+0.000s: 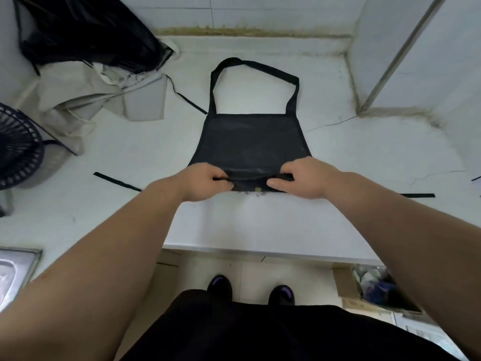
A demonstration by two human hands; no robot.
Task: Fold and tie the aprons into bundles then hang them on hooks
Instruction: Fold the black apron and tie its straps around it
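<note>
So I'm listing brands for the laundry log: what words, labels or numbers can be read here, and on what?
None can be read.
On the apron: small tan tag at its near edge, between the left hand and right hand, too small and blurred to read.
Grey marks just below the tag: blurred, cannot tell if they are text.

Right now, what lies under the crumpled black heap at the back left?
A cream cloth pokes out beneath the black heap; anything deeper is covered.
</note>
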